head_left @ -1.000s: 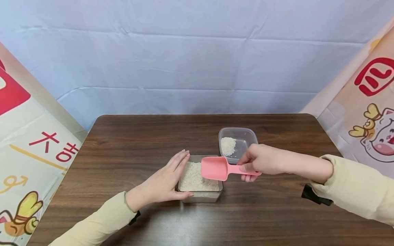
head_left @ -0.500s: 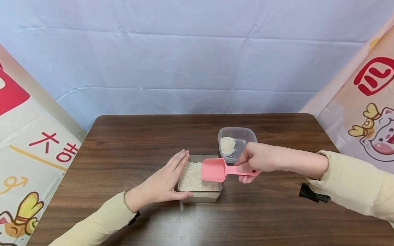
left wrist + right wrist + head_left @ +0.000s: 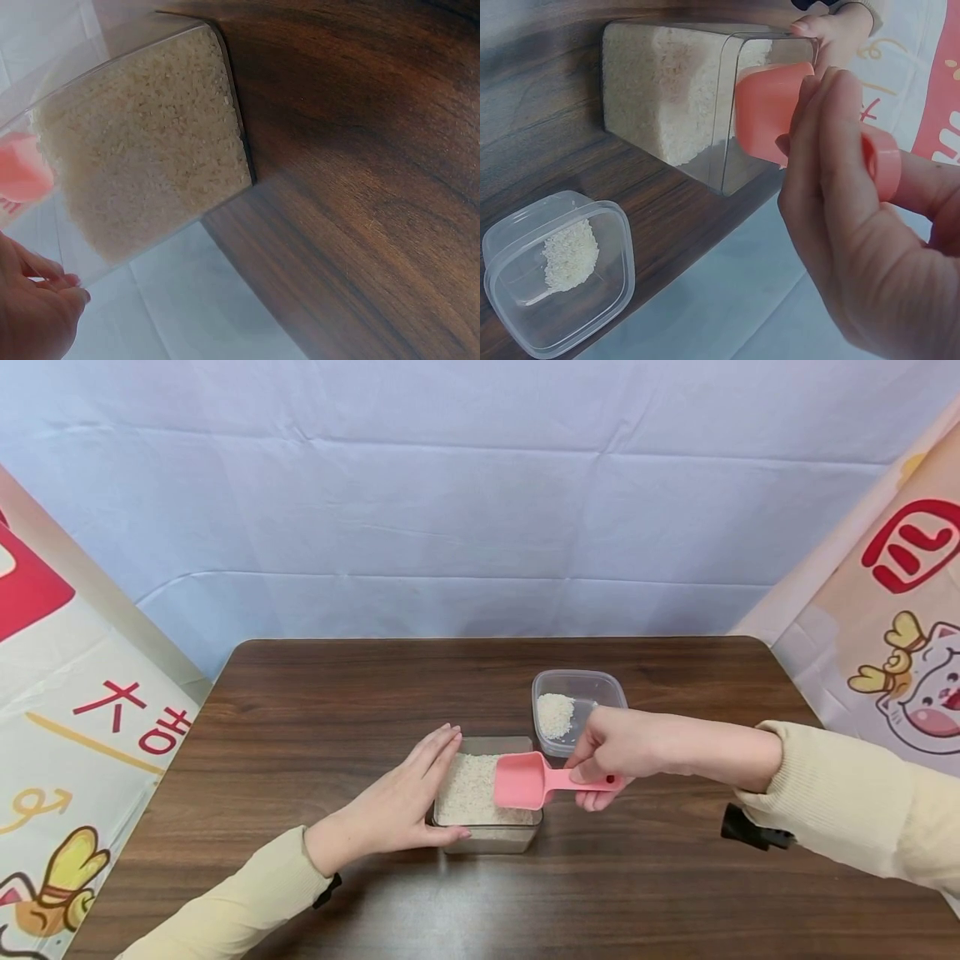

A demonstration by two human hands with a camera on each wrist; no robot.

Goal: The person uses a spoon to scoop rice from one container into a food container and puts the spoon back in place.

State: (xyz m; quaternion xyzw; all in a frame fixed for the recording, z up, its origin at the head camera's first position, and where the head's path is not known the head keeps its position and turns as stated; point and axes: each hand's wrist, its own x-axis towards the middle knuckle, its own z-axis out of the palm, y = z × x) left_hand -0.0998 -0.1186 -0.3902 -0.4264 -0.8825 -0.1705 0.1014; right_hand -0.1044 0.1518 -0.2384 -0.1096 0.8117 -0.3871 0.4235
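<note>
My right hand (image 3: 611, 752) grips a pink scoop (image 3: 519, 781) by its handle. The scoop's bowl is over the right part of a tall clear container (image 3: 491, 841), and no rice shows on it. Rice (image 3: 150, 142) fills much of that container, as the left wrist view shows through its wall. With fingers nearly straight, my left hand (image 3: 401, 802) rests along the container's left side, its thumb by the near rim. Behind, to the right, stands a low clear plastic tub (image 3: 559, 274) with a small heap of rice (image 3: 556, 716) at its left side.
Both containers stand on a dark wooden table (image 3: 337, 693). A pale cloth backdrop (image 3: 450, 510) hangs behind it, and printed banners (image 3: 918, 652) stand at both sides. My right forearm passes close to the tub's near right corner.
The scoop has come slightly lower and nearer to me, tipping a little over the tall container. My right hand has shifted a little left with it. The left hand stays put.
</note>
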